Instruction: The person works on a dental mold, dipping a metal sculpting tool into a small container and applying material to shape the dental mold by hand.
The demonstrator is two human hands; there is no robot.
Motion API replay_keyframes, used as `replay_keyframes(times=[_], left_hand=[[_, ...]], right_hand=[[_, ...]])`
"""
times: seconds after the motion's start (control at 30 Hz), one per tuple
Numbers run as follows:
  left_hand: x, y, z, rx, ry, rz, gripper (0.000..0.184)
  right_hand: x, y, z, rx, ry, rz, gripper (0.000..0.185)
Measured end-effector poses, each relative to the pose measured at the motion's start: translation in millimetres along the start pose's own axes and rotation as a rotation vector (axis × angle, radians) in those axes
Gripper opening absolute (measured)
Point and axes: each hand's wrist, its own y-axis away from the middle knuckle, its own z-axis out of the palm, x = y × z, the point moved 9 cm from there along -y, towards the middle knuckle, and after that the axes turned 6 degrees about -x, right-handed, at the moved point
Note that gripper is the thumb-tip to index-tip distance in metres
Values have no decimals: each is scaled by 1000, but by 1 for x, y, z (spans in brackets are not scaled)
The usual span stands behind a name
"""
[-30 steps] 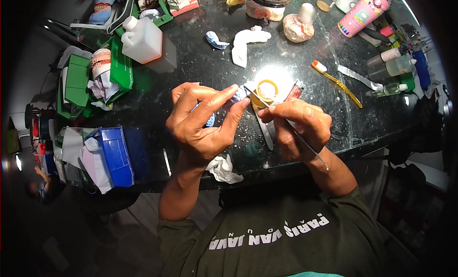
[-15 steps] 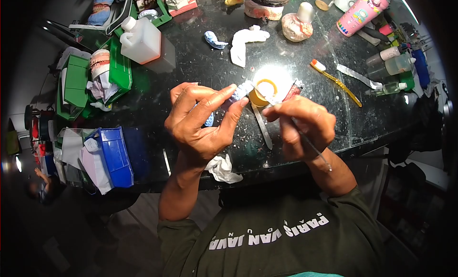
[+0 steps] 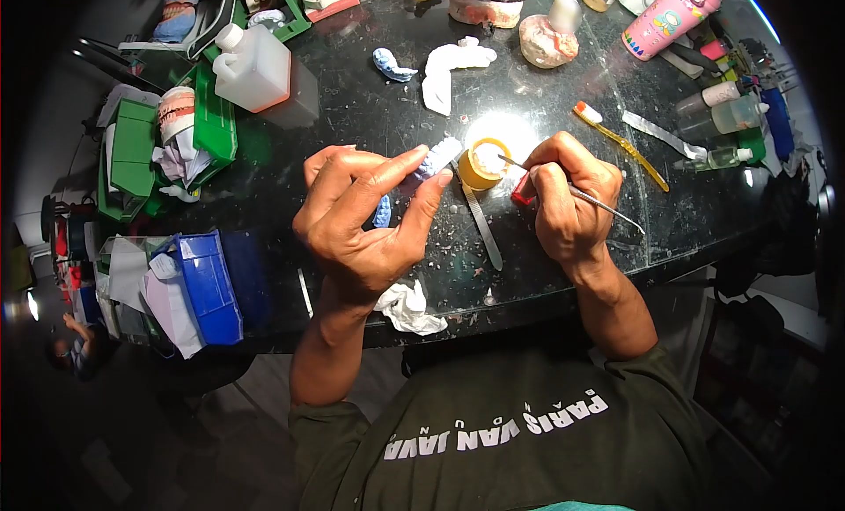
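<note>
Between the thumb and index finger of my left hand (image 3: pixel 365 216) is a small pale blue moulded piece (image 3: pixel 437 159). My right hand (image 3: pixel 572 194) grips a thin metal tool (image 3: pixel 607 208), whose tip reaches into a yellow cup (image 3: pixel 480 178) with whitish material inside. The cup stands just right of the blue piece. Another blue piece (image 3: pixel 382 213) shows behind my left fingers. A flat metal strip (image 3: pixel 482 229) lies below the cup, and a red object (image 3: pixel 523 191) is partly hidden by my right hand.
A toothbrush (image 3: pixel 621 146) lies at right. Farther back are a white curved piece (image 3: pixel 449 71), a blue piece (image 3: pixel 393 66) and a round flask-like container (image 3: pixel 547 43). A plastic jug (image 3: pixel 255 71), green bins (image 3: pixel 134 154) and a blue bin (image 3: pixel 209 286) stand left. Crumpled tissue (image 3: pixel 410 308) lies near the front edge.
My right hand has turned and moved up, bringing the tool tip from beside the blue piece into the yellow cup. My left hand still holds the blue piece, shifted slightly left.
</note>
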Motion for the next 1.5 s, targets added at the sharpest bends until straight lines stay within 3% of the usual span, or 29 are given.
replay_keyframes(times=[0.5,0.7,0.9,1.03,1.5], left_hand=[[1,-1,-1,-9,5,4,33],[0,-1,0,0,5,0,33],[3,-1,2,-7,11,28,33],[6,-2,4,-35,4,34,33],[5,0,6,-33,24,38,36]], right_hand=[[1,1,1,5,-108,80,17],[-3,3,-5,57,-156,3,13],[-35,16,-6,96,-297,-411,15],[-54,16,1,42,-131,-563,21],[-57,15,6,38,-80,-594,25]])
